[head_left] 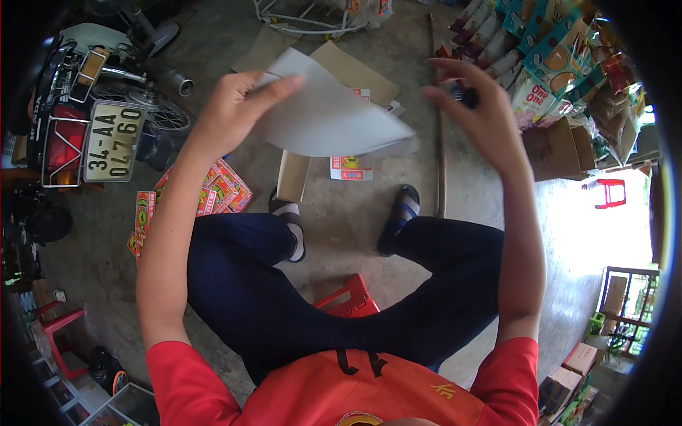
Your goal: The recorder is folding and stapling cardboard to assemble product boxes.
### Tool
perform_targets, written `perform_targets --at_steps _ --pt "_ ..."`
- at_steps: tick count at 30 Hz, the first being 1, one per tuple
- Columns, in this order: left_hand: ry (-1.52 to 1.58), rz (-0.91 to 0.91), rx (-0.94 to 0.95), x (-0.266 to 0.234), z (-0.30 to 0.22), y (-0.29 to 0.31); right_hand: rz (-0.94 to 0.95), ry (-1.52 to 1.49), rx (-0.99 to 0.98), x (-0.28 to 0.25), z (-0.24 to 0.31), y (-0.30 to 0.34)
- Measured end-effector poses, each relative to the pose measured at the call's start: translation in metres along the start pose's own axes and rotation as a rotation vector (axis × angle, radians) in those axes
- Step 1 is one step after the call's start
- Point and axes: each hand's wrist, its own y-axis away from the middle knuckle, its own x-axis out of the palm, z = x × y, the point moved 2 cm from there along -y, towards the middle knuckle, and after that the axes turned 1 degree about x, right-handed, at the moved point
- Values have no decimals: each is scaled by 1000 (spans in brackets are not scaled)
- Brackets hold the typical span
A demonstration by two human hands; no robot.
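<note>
My left hand [245,106] pinches a pale grey sheet of paper [327,113] near its upper left edge, thumb on top. The sheet hangs tilted above the floor, and its right corner is smeared by motion. Apart from the sheet on the right, my right hand [479,106] is raised with thumb and fingers spread, holding nothing I can see. Below the sheet lies a red and yellow printed sheet [352,169], partly covered from view. Beside it, near my left foot, is a narrow brown cardboard piece [293,177].
More brown cardboard [355,71] lies beyond the sheet. Red printed sheets [217,192] are piled left of my leg. A motorbike [78,121] stands farther left. A long pole [438,163] lies on the floor at right, near stacked packages [547,57]. I sit on a red stool [353,298].
</note>
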Motion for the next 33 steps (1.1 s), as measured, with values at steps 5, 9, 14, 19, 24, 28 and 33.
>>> perform_targets --at_steps 5,9,14,19,24,28,33 --pt "-104 266 37 32 -19 4 302 -275 -143 52 50 15" --pt "-270 203 252 40 -19 -3 306 -312 -76 56 52 18" --pt "148 -370 191 19 2 -9 260 -503 131 36 32 7" --pt "639 -144 -79 23 20 4 169 -612 140 22 22 9" --pt "681 129 -177 59 -15 6 60 -587 91 27 27 6" --pt "394 74 -77 60 -16 3 67 -446 170 27 24 6" --pt "215 -29 76 72 -21 7 -65 -346 191 32 33 8"
